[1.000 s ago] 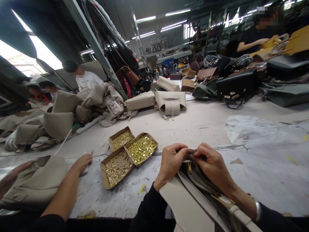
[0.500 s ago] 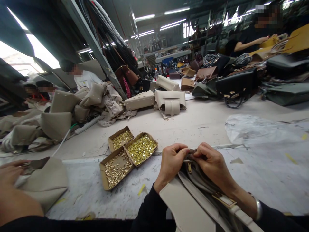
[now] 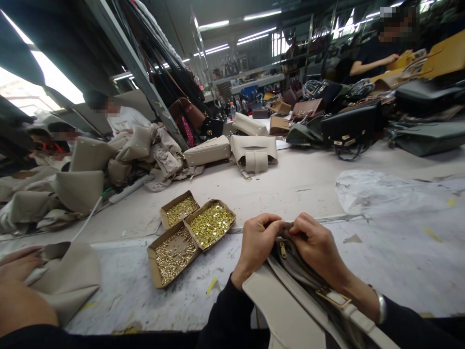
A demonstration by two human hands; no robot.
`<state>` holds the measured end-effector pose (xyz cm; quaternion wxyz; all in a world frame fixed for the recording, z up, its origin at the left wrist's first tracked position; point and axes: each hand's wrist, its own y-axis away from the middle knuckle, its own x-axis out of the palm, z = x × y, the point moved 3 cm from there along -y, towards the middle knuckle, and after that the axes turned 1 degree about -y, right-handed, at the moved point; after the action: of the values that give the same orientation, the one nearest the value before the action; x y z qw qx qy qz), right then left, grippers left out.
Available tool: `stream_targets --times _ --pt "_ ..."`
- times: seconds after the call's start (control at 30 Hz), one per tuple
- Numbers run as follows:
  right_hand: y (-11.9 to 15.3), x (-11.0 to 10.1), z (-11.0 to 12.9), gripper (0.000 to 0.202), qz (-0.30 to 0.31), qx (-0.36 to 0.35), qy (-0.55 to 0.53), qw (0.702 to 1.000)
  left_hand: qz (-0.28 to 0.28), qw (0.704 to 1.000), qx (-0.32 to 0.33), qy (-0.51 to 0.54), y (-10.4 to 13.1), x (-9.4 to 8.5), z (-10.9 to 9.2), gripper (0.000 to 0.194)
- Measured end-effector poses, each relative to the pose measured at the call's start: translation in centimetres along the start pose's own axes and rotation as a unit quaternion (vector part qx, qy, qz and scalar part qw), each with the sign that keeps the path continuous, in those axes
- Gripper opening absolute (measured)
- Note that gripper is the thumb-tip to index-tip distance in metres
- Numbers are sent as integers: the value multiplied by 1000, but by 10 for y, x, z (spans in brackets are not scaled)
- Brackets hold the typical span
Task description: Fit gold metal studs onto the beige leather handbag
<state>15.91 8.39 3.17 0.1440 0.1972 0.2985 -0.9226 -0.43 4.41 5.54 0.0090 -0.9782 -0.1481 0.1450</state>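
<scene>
Beige handbag (image 3: 286,312), one in hand, just right of the three cardboard trays (image 3: 154,269) on the near side of the worktable (image 3: 290,194). Smooth pale outside, darker grey-brown inside; a broad flap (image 3: 267,295) hangs open towards the wearer. One gold zip pull (image 3: 283,249), one gold rectangular buckle (image 3: 333,297) with a pale strap (image 3: 366,325) running from it. Left hand (image 3: 256,245) and right hand (image 3: 316,242): thumb and forefinger of each pinch the dark edge at the bag's top end, nearly meeting; the remaining fingers look curled in.

The trays touch one another, all holding small gold-coloured fittings (image 3: 212,223), too many to count. Left of the trays: one co-worker's arm (image 3: 25,300) over one beige bag (image 3: 78,276). Beyond the trays, three pale bags (image 3: 254,155) close together. Far right of them, one white plastic sheet (image 3: 366,191).
</scene>
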Motion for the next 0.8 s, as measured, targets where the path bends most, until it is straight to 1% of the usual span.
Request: stream_targets --times 0.1,0.23,0.3,0.37,0.43,0.47,0.53,0.57,0.6,0.63,0.67,0.73,0.8 --pt "0 0 0 21 -5 -5 11 1000 3 1000 1 0 0 1 -1 12" --pt "-2 4 5 21 0 -33 70 997 8 1000 16 -20 1 0 -6 14" --pt "-4 5 5 20 3 -23 68 997 8 1000 17 -23 2 -1 -8 16" --pt "-6 3 4 17 -15 -6 59 998 14 1000 11 -25 3 -2 -10 20" --pt "-7 0 2 11 -39 10 58 997 35 999 3 -31 6 -4 -12 28" --pt "-7 -1 2 14 -42 20 59 997 53 998 0 -34 7 -4 -13 35" --pt "-8 -3 0 29 -28 45 60 997 90 995 -5 -29 10 -5 -15 51" --pt "-9 -3 0 33 -15 55 62 996 104 994 -9 -21 10 -5 -15 60" --pt "-10 -3 0 33 -2 62 67 996 111 994 -15 -8 10 -5 -14 66" --pt "-11 -3 0 30 10 68 71 995 111 993 -25 11 9 -4 -13 68" --pt "-13 -3 1 27 20 73 71 995 104 993 -36 33 8 -3 -10 65" --pt "-17 -2 2 20 38 87 63 994 87 992 -54 71 5 -1 -5 53" --pt "-20 -1 3 16 49 101 43 993 76 992 -53 81 3 1 -1 41"
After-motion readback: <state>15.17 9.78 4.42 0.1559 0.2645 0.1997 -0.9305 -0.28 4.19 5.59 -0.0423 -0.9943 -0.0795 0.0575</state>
